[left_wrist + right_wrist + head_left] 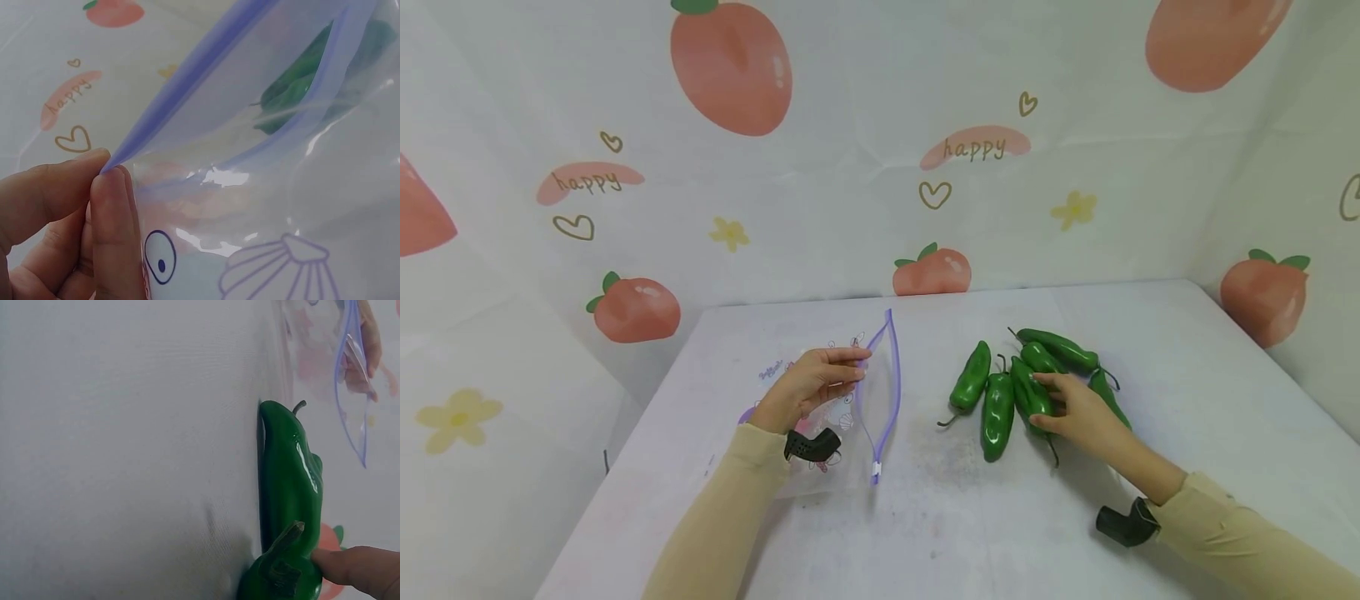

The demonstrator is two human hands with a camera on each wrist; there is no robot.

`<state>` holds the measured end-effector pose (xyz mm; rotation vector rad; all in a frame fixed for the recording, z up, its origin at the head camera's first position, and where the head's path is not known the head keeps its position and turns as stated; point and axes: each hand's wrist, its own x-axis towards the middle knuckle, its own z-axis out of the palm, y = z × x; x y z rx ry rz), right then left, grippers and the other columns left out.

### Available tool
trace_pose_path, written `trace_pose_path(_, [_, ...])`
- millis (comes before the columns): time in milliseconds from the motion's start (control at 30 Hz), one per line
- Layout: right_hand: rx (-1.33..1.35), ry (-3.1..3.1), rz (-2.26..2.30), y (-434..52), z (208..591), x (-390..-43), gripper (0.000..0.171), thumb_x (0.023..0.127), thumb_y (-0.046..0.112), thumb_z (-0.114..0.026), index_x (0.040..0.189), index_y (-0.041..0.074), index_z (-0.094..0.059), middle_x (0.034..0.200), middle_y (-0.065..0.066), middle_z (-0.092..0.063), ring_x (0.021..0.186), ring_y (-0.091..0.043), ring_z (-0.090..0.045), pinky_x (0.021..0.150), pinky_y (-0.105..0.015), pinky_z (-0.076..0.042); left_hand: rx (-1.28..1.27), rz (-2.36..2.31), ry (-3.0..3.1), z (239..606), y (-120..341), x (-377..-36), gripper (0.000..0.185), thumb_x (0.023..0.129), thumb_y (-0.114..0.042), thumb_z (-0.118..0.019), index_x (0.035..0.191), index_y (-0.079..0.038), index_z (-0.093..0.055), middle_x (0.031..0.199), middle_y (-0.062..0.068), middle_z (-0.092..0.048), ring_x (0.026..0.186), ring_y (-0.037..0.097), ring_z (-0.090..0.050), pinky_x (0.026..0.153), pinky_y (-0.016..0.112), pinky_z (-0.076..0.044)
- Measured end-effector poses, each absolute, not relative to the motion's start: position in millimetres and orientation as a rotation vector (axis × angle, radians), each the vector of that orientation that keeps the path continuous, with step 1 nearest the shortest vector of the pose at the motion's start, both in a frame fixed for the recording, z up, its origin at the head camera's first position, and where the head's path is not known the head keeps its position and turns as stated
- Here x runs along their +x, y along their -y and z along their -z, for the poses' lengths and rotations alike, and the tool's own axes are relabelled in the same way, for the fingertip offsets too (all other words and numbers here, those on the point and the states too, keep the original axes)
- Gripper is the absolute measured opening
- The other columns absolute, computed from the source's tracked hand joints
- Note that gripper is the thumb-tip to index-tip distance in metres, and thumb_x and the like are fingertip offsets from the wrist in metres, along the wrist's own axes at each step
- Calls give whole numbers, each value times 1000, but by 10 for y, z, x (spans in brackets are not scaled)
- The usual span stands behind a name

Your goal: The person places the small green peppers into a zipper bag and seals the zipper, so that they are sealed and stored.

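On the white table (940, 517) lies a clear zip bag (842, 417) with a purple zip strip (891, 383) and cartoon prints. My left hand (859, 360) pinches the bag's upper lip between thumb and finger (106, 181) and lifts it, so the mouth gapes toward the right. Several glossy green peppers (997, 406) lie in a cluster right of the bag. My right hand (1043, 402) reaches into the cluster, thumb and fingers curled round one pepper (1027, 390). In the right wrist view a fingertip (350, 569) touches a pepper (290, 481) near another's stem.
Peach-printed cloth walls (880, 167) enclose the table at the back and both sides. Black wrist mounts (1123, 523) sit on both sleeves. Bare tabletop lies between the bag and the peppers and along the near edge.
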<state>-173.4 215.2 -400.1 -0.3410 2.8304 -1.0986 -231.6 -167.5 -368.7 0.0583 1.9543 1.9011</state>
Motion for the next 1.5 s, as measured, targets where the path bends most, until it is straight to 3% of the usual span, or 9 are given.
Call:
trace_pose_path(233, [-296, -2802, 1026, -2163, 3981, -1742, 73, 86, 18, -73, 142, -10, -36, 138, -39, -40, 118, -51, -51, 88, -54, -52, 50, -1910, -1952, 3685, 1673, -2297, 46, 87, -2, -69, 131, 4, -57, 107, -2, -66, 87, 6, -63, 80, 19, -55])
trace_pose_path(467, [-244, -2785, 942, -2153, 3968, -1753, 77, 88, 25, -72, 144, -10, -33, 136, -39, -44, 119, -50, -51, 89, -54, -52, 47, -1925, -1945, 3692, 1677, -2296, 42, 86, -3, -70, 127, 2, -61, 121, 9, -63, 87, 7, -64, 80, 19, -55])
trace_pose_path(967, [-239, -2799, 943, -2193, 3904, -1751, 70, 83, 22, -75, 139, -8, -44, 130, -40, -48, 112, -49, -57, 85, -54, -53, 36, -1918, -1947, 3689, 1680, -2295, 40, 87, -2, -69, 126, 0, -62, 111, 0, -66, 87, 7, -63, 81, 20, -55])
trace_pose_path(1233, [-248, -2824, 916, -2199, 3788, -1760, 70, 84, 24, -74, 140, -6, -45, 130, -39, -49, 111, -48, -58, 84, -55, -53, 44, -1918, -1932, 3678, 1680, -2327, 47, 87, -2, -68, 132, 5, -55, 103, -3, -67, 81, 6, -63, 76, 18, -55])
trace_pose_path(1500, [-245, -2803, 964, -2165, 3647, -1772, 74, 85, 29, -74, 144, -1, -41, 126, -38, -54, 114, -49, -55, 79, -52, -54, 62, -1912, -1936, 3677, 1680, -2317, 46, 87, -4, -69, 130, 3, -57, 108, 0, -66, 84, 6, -63, 77, 18, -55])
